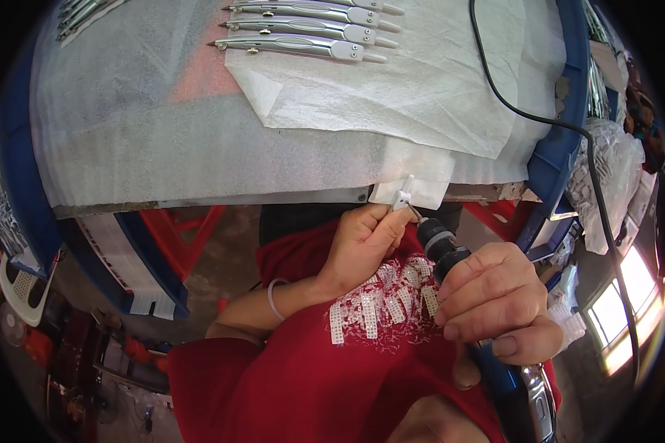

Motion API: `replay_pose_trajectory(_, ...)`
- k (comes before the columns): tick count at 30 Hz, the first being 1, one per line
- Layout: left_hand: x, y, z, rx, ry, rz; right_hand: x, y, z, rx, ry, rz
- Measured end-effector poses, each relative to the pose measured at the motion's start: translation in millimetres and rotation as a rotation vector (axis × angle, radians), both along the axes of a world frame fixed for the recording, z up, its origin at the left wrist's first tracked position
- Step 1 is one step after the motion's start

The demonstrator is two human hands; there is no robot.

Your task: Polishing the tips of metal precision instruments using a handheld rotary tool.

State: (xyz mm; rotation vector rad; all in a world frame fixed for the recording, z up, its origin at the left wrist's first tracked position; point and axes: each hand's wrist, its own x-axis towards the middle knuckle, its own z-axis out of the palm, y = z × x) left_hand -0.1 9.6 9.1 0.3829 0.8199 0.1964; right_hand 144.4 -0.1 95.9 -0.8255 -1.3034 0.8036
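At the table's near edge my left hand (367, 238) is closed on a silver compass, whose pale head (401, 198) sticks out above the fingers; its legs are hidden. My right hand (497, 301) is wrapped round an electric screwdriver (442, 247) with a black nose and a blue body. Its thin bit points up and left, reaching the compass beside my left fingertips; whether it sits in a screw is too small to tell. A small white foam piece (433, 179) lies on the edge behind the compass. Several finished-looking silver compasses (295, 46) lie in a row farther back.
White foam sheeting (140, 140) covers the table. A black cable (495, 92) runs over its right side and hangs down. Blue crates (155, 258) stand below at left and at right, near a red stool (185, 236). A clear plastic bag (609, 184) of parts sits at right.
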Motion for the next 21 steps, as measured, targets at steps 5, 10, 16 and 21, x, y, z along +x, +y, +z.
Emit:
replay_pose_trajectory(5,0,0,-1,-0.005,-0.001,-0.002,0,4,-1,0.010,-0.011,0.023)
replay_pose_trajectory(10,-1,-3,-3,0.064,0.006,-0.014,-3,9,-3,0.012,0.026,0.028)
replay_pose_trajectory(16,-1,-5,-4,0.045,-0.001,-0.002,-3,12,-5,0.005,0.053,0.050)
replay_pose_trajectory(21,0,-2,-1,-0.004,0.026,0.013,0,10,-5,0.011,0.048,0.066)
